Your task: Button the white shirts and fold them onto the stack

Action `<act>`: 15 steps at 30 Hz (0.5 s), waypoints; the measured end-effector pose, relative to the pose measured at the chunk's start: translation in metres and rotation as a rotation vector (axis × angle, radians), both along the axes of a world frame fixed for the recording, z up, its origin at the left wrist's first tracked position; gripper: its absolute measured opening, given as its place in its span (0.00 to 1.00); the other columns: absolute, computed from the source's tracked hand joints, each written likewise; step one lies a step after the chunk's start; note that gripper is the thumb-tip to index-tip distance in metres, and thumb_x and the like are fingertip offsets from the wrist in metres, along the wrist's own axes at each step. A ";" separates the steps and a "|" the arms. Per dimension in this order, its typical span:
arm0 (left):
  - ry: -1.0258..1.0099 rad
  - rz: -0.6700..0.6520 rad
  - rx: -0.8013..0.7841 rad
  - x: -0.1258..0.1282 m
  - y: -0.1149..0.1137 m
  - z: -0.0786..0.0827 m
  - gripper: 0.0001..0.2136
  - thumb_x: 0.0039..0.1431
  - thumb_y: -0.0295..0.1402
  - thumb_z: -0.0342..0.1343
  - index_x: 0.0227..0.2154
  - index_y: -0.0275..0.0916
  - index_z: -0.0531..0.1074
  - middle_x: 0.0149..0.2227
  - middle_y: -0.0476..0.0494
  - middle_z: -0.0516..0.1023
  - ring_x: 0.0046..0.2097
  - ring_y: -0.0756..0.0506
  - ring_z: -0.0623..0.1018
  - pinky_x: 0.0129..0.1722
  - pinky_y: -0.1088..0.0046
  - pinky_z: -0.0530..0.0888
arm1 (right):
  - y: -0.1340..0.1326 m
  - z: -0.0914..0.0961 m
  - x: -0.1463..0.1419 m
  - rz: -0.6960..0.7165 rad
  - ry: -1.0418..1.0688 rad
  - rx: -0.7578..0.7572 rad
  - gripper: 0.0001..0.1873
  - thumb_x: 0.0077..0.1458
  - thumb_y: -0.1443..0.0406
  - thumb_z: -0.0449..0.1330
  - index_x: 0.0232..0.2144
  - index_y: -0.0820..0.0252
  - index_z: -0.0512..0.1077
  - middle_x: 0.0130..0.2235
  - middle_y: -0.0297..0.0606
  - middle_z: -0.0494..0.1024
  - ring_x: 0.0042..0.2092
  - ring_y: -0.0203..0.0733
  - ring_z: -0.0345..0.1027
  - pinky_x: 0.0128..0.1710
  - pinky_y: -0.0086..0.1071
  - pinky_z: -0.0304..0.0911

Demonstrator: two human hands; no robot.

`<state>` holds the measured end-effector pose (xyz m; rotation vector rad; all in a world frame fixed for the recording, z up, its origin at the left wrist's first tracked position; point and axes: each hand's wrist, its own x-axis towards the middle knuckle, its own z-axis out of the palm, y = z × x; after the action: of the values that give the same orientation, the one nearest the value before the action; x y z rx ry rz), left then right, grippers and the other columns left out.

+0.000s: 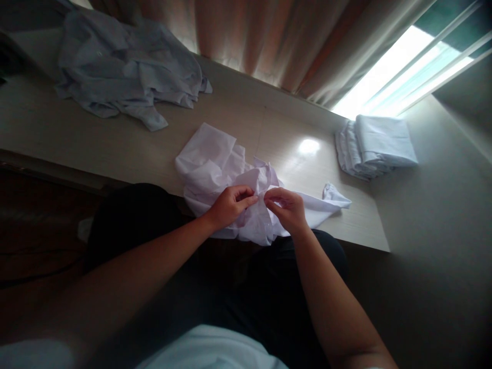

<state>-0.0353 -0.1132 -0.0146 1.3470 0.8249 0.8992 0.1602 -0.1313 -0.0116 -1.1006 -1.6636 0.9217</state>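
A white shirt (211, 159) lies bunched on the bench top in front of me, part of it hanging over the near edge towards my lap. One sleeve-like length stretches to the right. My left hand (233, 205) pinches the cloth near the middle of the shirt, thumb and forefinger together. Just to its right, my right hand (286, 207) is closed in a pinch on the same strip of cloth. The fingertips of both hands are close to each other. Whether a button sits between them is too small to make out.
A loose heap of white garments (126, 66) lies at the back left of the pale bench top (154, 154). A folded stack of white garments (384, 146) stands at the right end, by the wall. Behind are a curtain (246, 36) and a bright window (407, 66).
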 end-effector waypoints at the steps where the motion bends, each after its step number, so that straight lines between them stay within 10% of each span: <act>1: 0.000 0.001 -0.001 0.000 0.000 0.000 0.11 0.59 0.38 0.57 0.27 0.35 0.71 0.23 0.53 0.66 0.26 0.52 0.66 0.27 0.75 0.61 | 0.000 0.000 0.000 -0.003 -0.003 0.000 0.02 0.55 0.64 0.64 0.32 0.56 0.77 0.31 0.34 0.79 0.33 0.37 0.73 0.36 0.32 0.70; 15: 0.000 -0.001 0.015 0.000 0.001 0.001 0.10 0.58 0.36 0.57 0.24 0.36 0.68 0.22 0.54 0.64 0.26 0.53 0.65 0.27 0.75 0.61 | 0.001 -0.001 -0.001 -0.041 -0.102 0.056 0.01 0.54 0.66 0.63 0.31 0.56 0.75 0.30 0.32 0.78 0.32 0.37 0.71 0.36 0.32 0.69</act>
<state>-0.0352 -0.1125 -0.0134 1.3600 0.8189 0.9067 0.1590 -0.1305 -0.0128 -1.1557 -1.7325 0.7994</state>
